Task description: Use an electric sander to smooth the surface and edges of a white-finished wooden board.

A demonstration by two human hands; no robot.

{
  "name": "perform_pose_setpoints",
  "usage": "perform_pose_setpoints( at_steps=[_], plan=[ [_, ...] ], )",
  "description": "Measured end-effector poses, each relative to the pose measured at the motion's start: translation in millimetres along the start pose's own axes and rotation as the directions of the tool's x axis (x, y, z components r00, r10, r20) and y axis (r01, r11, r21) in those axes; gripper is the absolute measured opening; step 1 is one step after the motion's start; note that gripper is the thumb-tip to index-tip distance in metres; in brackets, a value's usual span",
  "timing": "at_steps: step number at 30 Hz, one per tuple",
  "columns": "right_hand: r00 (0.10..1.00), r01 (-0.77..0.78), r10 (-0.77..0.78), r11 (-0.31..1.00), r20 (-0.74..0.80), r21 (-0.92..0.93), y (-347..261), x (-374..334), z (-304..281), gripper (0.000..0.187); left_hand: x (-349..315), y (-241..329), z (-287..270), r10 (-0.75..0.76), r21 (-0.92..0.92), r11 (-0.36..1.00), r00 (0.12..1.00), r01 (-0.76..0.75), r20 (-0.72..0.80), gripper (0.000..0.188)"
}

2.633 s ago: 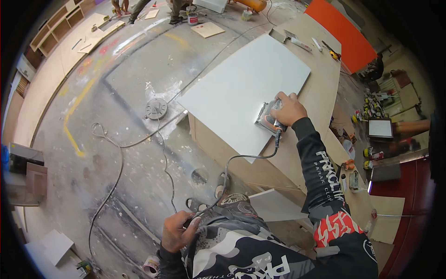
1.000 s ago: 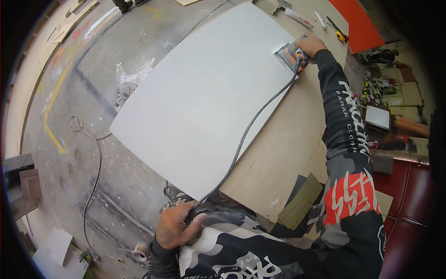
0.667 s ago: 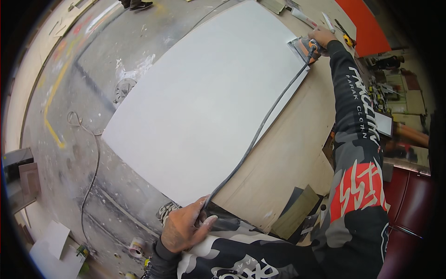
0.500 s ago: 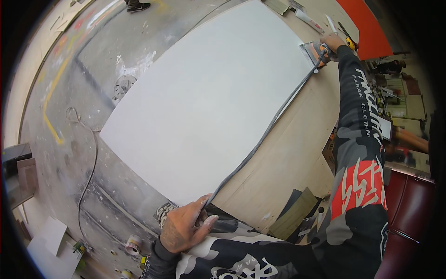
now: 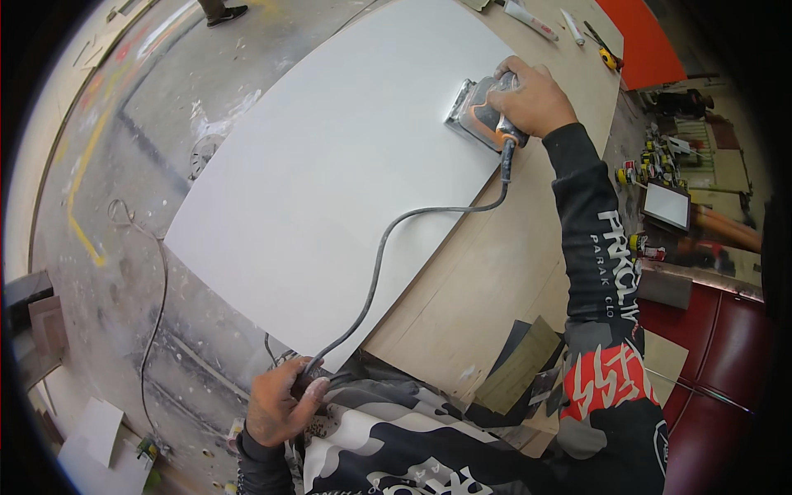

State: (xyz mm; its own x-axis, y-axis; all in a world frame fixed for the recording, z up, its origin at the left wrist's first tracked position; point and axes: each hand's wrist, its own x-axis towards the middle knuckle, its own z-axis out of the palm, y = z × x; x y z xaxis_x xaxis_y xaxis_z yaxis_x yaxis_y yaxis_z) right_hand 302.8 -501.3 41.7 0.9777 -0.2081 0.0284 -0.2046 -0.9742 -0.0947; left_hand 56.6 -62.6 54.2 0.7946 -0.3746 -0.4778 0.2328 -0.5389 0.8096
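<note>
On white panel [image 5: 330, 181], sander [image 5: 477, 115] now pulled back nearer me vs far corner 0.5 s ago; right hand [image 5: 532, 99] clamps it, left hand [image 5: 276, 404] pinches cord [image 5: 388, 239] w/ slack. Return stroke, prob.

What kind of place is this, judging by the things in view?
Probably a carpentry or finishing workshop: a sander rests on a white panel over a plywood bench, and the concrete floor is paint-spattered.

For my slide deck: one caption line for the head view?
Right hand presses grey electric sander on white panel; left hand holds its grey cord.
</note>
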Motion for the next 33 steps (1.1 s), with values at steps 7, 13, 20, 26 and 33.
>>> perform_pose_setpoints(
  at_steps=[7, 13, 20, 26, 33],
  plan=[
    [0.986, -0.139, 0.136, 0.990, 0.093, 0.028, 25.5, 30.0, -2.0, 0.049, -13.0, -6.8, -5.2, 0.040, -0.066, 0.997, 0.992, -0.048, -0.120, 0.025],
    [0.993, -0.088, 0.091, 0.995, 0.070, -0.043, -14.3, 12.6, -2.2, 0.053, -17.7, -8.5, -4.9, 0.018, -0.082, 0.996, 0.995, -0.026, -0.099, 0.026],
    [0.988, -0.136, 0.130, 0.988, 0.084, 0.068, 19.0, 33.9, 5.1, 0.051, -25.1, -14.2, -9.6, 0.050, -0.075, 0.995, 0.993, -0.058, -0.108, 0.025],
    [0.981, -0.146, 0.148, 0.989, 0.128, -0.026, -6.8, 17.7, -1.4, 0.057, -28.6, -16.4, -10.4, 0.005, -0.071, 0.997, 0.996, -0.012, -0.094, 0.027],
    [0.958, -0.254, 0.226, 0.955, 0.178, 0.154, 1.1, 27.7, -3.4, 0.052, -30.6, -22.3, -7.6, 0.069, -0.080, 0.994, 0.993, -0.077, -0.099, 0.030]
  ],
)
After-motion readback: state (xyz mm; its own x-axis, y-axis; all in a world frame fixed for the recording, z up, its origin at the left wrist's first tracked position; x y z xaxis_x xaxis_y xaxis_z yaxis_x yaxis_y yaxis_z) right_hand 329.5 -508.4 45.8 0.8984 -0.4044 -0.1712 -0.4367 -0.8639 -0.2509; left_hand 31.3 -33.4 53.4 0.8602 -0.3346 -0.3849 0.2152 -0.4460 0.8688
